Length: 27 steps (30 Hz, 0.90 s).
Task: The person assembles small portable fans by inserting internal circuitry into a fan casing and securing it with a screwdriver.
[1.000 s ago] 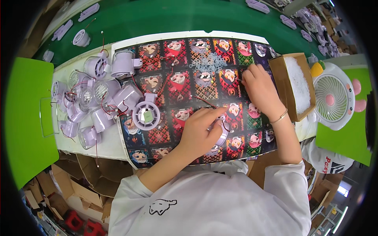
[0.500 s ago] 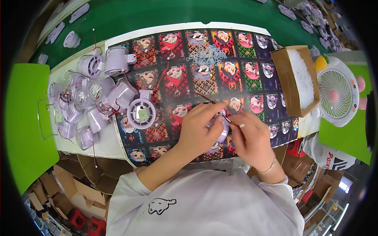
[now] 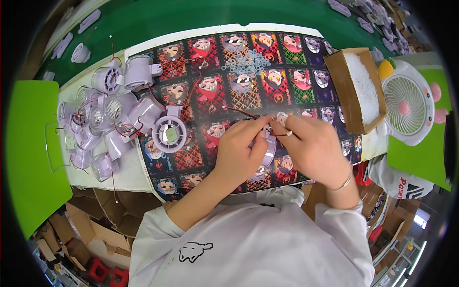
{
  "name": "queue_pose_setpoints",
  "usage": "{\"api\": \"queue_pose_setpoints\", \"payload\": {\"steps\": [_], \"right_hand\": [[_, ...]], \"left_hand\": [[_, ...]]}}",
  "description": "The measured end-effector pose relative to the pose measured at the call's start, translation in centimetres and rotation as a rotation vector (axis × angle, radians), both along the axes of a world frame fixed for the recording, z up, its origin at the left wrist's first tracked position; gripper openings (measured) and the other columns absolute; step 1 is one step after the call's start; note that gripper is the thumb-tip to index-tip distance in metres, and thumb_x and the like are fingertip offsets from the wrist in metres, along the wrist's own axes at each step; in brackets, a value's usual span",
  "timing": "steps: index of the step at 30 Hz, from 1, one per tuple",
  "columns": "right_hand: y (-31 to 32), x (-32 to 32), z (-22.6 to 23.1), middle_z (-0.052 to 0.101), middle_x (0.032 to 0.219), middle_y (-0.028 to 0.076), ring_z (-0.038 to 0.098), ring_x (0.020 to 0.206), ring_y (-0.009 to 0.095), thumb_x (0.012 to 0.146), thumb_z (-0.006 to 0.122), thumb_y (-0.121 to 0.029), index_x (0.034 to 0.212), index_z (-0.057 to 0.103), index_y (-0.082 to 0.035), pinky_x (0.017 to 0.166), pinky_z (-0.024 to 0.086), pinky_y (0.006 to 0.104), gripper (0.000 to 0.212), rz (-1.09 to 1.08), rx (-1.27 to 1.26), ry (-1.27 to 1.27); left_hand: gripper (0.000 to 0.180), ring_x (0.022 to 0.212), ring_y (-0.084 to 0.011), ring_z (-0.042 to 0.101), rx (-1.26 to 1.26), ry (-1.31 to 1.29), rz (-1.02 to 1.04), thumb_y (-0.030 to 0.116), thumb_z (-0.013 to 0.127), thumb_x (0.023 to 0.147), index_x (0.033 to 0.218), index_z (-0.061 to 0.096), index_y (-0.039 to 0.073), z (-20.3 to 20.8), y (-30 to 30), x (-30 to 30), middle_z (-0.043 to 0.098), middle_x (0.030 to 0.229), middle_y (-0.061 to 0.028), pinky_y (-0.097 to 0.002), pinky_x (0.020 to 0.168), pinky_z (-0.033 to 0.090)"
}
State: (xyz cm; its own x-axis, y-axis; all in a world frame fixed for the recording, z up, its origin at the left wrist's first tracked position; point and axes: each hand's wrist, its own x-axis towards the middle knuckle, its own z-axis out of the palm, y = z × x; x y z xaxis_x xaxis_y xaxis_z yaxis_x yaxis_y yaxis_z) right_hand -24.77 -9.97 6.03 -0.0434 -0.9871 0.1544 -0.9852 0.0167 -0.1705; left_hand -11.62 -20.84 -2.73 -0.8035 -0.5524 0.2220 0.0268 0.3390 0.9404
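Observation:
Over the printed sheet, my left hand [image 3: 241, 150] is closed round a small lilac plastic housing [image 3: 270, 149], which it mostly hides. My right hand [image 3: 313, 146] has its thumb and fingers pinched on a thin red-and-black wire [image 3: 276, 132] at the top of the housing. A white connector [image 3: 289, 133] on that wire sticks out by the right fingers. Another stretch of wire runs out to the left, past the left fingertips. Both sets of fingertips nearly touch, so the exact grip point is hidden.
Several lilac fan housings with loose wires [image 3: 117, 107] pile up on the left; one ring-fronted housing [image 3: 169, 134] lies nearest. Small clear rings [image 3: 246, 62] lie in a heap at the back. A cardboard box [image 3: 342, 86] of white bits and a small fan [image 3: 404, 107] stand right.
My right hand has moved up and away from me, its fingertips now beside the left ones at the housing's top. My left hand stays in nearly the same place.

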Motion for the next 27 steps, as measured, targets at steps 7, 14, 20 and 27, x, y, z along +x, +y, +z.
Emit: {"api": "queue_pose_setpoints", "payload": {"steps": [7,14,20,27], "right_hand": [[-2.4,-4.0,2.5,0.060,0.080,0.009,0.064,0.075,0.030,0.070,0.065,-0.008,0.084,0.067,-0.004,0.062,0.051,0.0414,0.015,0.092,0.298,-0.146],[3.6,-5.2,-6.1,0.057,0.099,0.018,0.054,0.093,0.036,0.082,0.066,-0.005,0.100,0.060,-0.002,0.082,0.046,0.0449,0.020,-0.629,-0.183,0.010],[1.5,3.3,-4.6,0.039,0.139,0.026,0.042,0.127,0.044,0.077,0.078,-0.016,0.143,0.033,0.002,0.106,0.040,0.0474,0.082,-0.166,-0.027,-0.655],[-5.6,-6.7,-0.6,0.050,0.113,0.022,0.055,0.101,0.037,0.082,0.068,-0.013,0.131,0.049,0.001,0.091,0.047,0.0409,0.055,-0.297,-0.270,-0.356]], "left_hand": [[0.024,0.077,-0.0322,0.065,0.096,-0.058,-0.016,0.000,0.057,0.087,0.109,0.067,-0.003,0.3,-0.2,0.4,0.068,0.089,-0.0185,-0.0387,0.069,0.051],[0.026,0.073,-0.0226,0.065,0.072,0.043,-0.038,0.000,0.052,0.092,0.112,0.068,-0.001,0.0,-0.1,0.1,0.067,0.086,-0.0154,-0.0328,0.065,0.050],[0.037,0.093,-0.0331,0.063,-0.051,-0.003,-0.063,-0.001,0.054,0.088,0.124,0.059,-0.001,0.3,-0.9,0.6,0.064,0.105,-0.0190,-0.0401,0.079,0.050],[0.027,0.095,-0.0233,0.053,-0.023,0.242,0.247,-0.009,0.058,0.085,0.110,0.053,-0.002,-1.0,-2.7,2.1,0.052,0.107,-0.0147,-0.0320,0.077,0.048]]}}
